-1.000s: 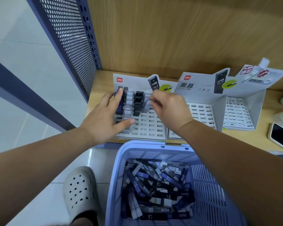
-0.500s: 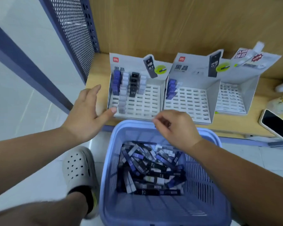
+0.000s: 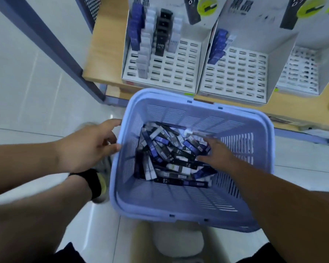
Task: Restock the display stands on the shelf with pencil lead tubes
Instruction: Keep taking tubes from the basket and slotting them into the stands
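1. Pale tiled floor (image 3: 27, 82) at left; wooden shelf (image 3: 103, 54) across the top of the frame, carrying three white slotted stands side by side.
2. Left stand (image 3: 160, 76): four short rows of upright tubes (image 3: 160, 37) at its back left, most slots bare. Middle stand (image 3: 235, 78): one blue row only. Right stand (image 3: 302, 73): seemingly bare, though blurred.
3. Blue basket (image 3: 179, 202) in the centre, just below the shelf edge, probably parked there to keep each trip from stock to slot short.
4. Heap (image 3: 169, 154) of loose tubes lying criss-cross on the basket bottom: the stock for refilling.
5. Left hand (image 3: 87, 147), centre left: fingers loose and spread, gripping nothing, index tip and thumb at the basket's left rim, likely to steady it.
6. Right hand (image 3: 217, 150), centre right: forearm slanting in from the lower right, palm down inside the basket, fingers stretched flat onto the heap, thumb splayed leftward; nothing visibly pinched, tips blurred.
7. Judged step: choosing the next tube; restocking barely begun, most slots waiting.
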`<control>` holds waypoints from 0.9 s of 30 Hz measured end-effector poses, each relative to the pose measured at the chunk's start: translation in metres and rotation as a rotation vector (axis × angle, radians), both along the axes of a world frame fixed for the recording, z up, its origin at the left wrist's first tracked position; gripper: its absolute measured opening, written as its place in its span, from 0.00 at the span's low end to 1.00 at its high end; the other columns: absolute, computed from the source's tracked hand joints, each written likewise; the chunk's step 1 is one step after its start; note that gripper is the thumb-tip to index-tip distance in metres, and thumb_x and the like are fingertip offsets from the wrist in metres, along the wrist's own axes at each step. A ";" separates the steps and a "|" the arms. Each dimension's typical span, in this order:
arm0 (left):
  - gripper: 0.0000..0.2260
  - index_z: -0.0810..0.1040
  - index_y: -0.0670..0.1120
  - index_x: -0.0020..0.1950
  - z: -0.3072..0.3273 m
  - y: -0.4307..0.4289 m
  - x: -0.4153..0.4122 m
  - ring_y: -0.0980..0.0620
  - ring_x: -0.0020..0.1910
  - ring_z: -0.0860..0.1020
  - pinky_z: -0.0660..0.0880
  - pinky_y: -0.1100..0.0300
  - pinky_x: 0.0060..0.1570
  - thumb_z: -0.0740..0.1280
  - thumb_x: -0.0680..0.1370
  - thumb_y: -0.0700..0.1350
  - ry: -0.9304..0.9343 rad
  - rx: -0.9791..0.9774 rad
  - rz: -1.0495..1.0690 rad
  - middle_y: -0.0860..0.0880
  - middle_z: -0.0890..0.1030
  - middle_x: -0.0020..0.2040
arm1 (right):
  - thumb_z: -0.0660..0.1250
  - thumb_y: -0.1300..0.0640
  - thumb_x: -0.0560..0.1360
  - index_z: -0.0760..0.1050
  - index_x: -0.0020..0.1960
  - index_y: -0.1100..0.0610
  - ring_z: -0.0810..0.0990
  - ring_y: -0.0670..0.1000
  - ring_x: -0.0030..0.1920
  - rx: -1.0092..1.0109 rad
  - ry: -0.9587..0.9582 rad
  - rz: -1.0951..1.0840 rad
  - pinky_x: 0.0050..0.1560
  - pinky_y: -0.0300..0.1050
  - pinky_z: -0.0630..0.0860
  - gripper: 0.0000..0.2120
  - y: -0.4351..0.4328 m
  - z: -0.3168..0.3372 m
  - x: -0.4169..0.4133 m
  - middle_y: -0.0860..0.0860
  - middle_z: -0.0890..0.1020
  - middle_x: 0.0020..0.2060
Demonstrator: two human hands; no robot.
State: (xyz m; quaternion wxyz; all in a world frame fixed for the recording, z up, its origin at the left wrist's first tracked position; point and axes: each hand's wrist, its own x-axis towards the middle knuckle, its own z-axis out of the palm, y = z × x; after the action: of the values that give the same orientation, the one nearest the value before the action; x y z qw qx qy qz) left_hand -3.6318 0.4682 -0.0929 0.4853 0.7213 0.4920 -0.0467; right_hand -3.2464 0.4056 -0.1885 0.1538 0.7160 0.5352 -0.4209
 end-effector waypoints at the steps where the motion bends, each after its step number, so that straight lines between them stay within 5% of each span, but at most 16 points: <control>1: 0.24 0.63 0.56 0.74 -0.001 0.001 0.000 0.51 0.47 0.81 0.76 0.48 0.52 0.66 0.79 0.50 -0.015 -0.039 0.012 0.54 0.84 0.47 | 0.76 0.40 0.71 0.54 0.82 0.50 0.60 0.59 0.78 -0.007 0.000 -0.014 0.74 0.56 0.65 0.48 0.000 -0.008 -0.002 0.55 0.59 0.80; 4: 0.26 0.62 0.58 0.75 -0.003 0.002 -0.002 0.47 0.53 0.81 0.76 0.44 0.56 0.66 0.78 0.53 -0.079 -0.125 0.052 0.51 0.84 0.54 | 0.77 0.38 0.69 0.49 0.83 0.53 0.56 0.61 0.79 -0.043 -0.005 -0.036 0.75 0.58 0.63 0.54 0.000 -0.029 -0.013 0.54 0.53 0.82; 9: 0.32 0.62 0.60 0.76 0.002 0.005 0.003 0.52 0.47 0.79 0.76 0.62 0.47 0.67 0.73 0.54 -0.113 -0.103 0.117 0.54 0.79 0.57 | 0.76 0.34 0.68 0.56 0.81 0.52 0.63 0.62 0.75 -0.009 -0.104 0.014 0.71 0.58 0.68 0.51 0.010 -0.046 -0.025 0.56 0.62 0.78; 14: 0.27 0.64 0.70 0.71 -0.001 0.009 0.001 0.53 0.48 0.81 0.78 0.56 0.50 0.68 0.74 0.56 -0.170 -0.193 0.133 0.57 0.79 0.58 | 0.76 0.34 0.67 0.65 0.76 0.52 0.70 0.60 0.70 -0.012 -0.037 0.158 0.66 0.53 0.71 0.45 0.027 -0.053 -0.035 0.56 0.69 0.74; 19: 0.34 0.65 0.71 0.71 -0.001 0.013 -0.001 0.54 0.49 0.80 0.77 0.47 0.52 0.67 0.66 0.73 -0.118 -0.219 0.090 0.60 0.78 0.59 | 0.77 0.35 0.66 0.73 0.68 0.54 0.73 0.60 0.65 -0.038 0.025 0.279 0.65 0.57 0.71 0.37 0.029 -0.057 -0.044 0.56 0.76 0.65; 23: 0.26 0.66 0.70 0.70 -0.002 0.015 -0.002 0.51 0.48 0.81 0.78 0.43 0.53 0.70 0.74 0.58 -0.132 -0.245 0.087 0.59 0.78 0.58 | 0.71 0.33 0.72 0.68 0.74 0.61 0.74 0.61 0.66 -0.117 0.068 0.366 0.66 0.55 0.72 0.41 0.016 -0.060 -0.046 0.60 0.75 0.69; 27: 0.29 0.67 0.70 0.69 -0.001 0.015 -0.002 0.50 0.48 0.81 0.78 0.44 0.51 0.70 0.72 0.51 -0.141 -0.251 0.070 0.61 0.78 0.58 | 0.74 0.39 0.73 0.64 0.77 0.57 0.75 0.59 0.66 -0.188 0.116 0.340 0.66 0.54 0.72 0.41 0.023 -0.058 -0.046 0.58 0.75 0.70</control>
State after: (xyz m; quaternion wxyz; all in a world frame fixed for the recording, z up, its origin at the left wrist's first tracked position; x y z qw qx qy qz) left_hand -3.6336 0.4837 -0.0936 0.6065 0.6386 0.4720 -0.0402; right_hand -3.2921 0.4283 -0.2469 0.2581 0.5723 0.6147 -0.4775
